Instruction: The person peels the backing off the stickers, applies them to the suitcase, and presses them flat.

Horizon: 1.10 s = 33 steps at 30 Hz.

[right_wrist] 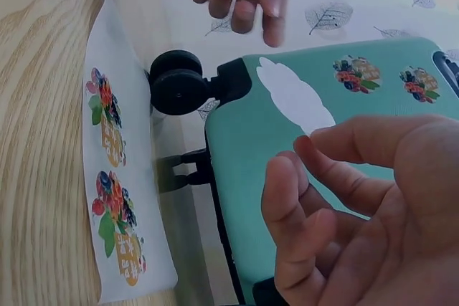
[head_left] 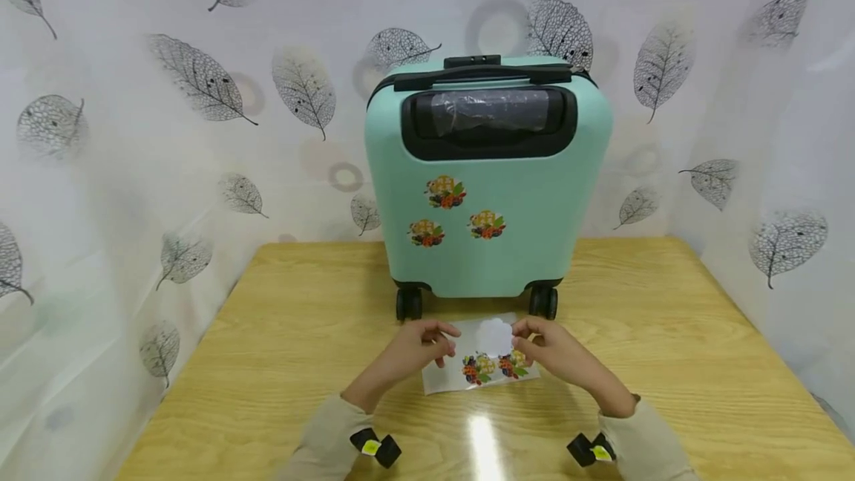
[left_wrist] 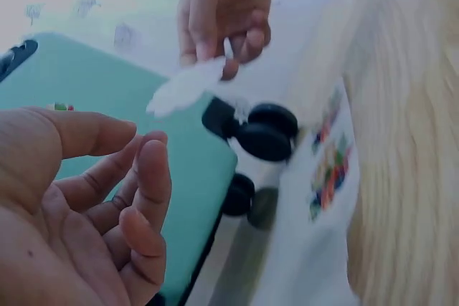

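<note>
Between thumb and fingertip, my right hand (head_left: 544, 347) pinches a sticker (right_wrist: 294, 98) by its edge; its plain white back shows in the right wrist view. Below it on the table lies a white sticker sheet (head_left: 444, 377), with two colourful fruit stickers left along its near edge. My left hand (head_left: 417, 347) hovers over the sheet's left side, fingers loosely bent, holding nothing. Behind both hands stands a mint-green suitcase (head_left: 521, 258) upright on black wheels. Three fruit stickers (head_left: 487, 224) are on its front.
The suitcase has a black handle (head_left: 481, 76) and a dark recessed panel (head_left: 490, 121) near its top. Under everything is a wooden table (head_left: 300, 303). A pale curtain (head_left: 133, 169) with leaf prints hangs behind and along both sides.
</note>
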### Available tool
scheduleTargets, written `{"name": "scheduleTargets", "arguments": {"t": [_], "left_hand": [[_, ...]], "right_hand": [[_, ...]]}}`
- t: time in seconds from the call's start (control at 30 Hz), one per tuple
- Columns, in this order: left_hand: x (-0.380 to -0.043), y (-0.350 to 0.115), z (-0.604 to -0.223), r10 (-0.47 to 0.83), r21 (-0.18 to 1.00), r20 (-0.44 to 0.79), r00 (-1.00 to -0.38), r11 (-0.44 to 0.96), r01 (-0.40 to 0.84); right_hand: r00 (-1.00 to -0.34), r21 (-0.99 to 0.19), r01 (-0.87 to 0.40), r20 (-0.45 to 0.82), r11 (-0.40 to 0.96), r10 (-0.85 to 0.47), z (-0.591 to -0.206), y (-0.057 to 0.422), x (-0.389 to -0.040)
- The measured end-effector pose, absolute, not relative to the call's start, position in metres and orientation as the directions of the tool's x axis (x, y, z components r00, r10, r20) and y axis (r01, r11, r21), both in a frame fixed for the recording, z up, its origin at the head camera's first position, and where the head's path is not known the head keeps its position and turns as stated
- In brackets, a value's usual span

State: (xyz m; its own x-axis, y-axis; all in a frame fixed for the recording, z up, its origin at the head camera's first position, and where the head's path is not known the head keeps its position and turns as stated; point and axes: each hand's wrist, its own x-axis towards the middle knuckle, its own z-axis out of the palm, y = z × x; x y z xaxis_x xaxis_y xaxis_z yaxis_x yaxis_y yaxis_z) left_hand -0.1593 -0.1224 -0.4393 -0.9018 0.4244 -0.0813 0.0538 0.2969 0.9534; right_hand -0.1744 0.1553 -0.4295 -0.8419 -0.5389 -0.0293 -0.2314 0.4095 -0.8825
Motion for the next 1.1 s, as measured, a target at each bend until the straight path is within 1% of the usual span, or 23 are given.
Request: {"name": "scheduleTargets", "arguments": {"t": [0.17,0.37,0.6,0.7,0.87,1.1], "left_hand": [[-0.158,-0.107,-0.429,0.432,0.963,-0.060,-0.900,0.263,0.062],[-0.157,-0.095,-0.421,0.465,0.975,-0.075,-0.882,0.219,0.033],[-0.160,-0.090,-0.421,0.498,0.979,-0.061,-0.865,0.198,0.045],[-0.161,-0.090,-0.422,0.501,0.980,-0.065,-0.863,0.195,0.039],[-0.162,-0.090,-0.422,0.489,0.980,-0.081,-0.868,0.200,0.021],[-0.166,-0.092,-0.425,0.476,0.975,-0.104,-0.873,0.222,0.005]], "right_hand": [[-0.851,-0.870,-0.266,0.009,0.416,-0.526,-0.426,0.150,-0.173],[-0.869,-0.840,-0.294,0.037,0.456,-0.493,-0.421,0.145,-0.172],[-0.877,-0.796,-0.337,0.071,0.503,-0.476,-0.417,0.142,-0.170],[-0.868,-0.787,-0.372,0.108,0.493,-0.484,-0.416,0.140,-0.168],[-0.833,-0.741,-0.473,0.201,0.476,-0.515,-0.415,0.138,-0.165],[-0.797,-0.719,-0.522,0.219,0.460,-0.563,-0.416,0.133,-0.162]]}}
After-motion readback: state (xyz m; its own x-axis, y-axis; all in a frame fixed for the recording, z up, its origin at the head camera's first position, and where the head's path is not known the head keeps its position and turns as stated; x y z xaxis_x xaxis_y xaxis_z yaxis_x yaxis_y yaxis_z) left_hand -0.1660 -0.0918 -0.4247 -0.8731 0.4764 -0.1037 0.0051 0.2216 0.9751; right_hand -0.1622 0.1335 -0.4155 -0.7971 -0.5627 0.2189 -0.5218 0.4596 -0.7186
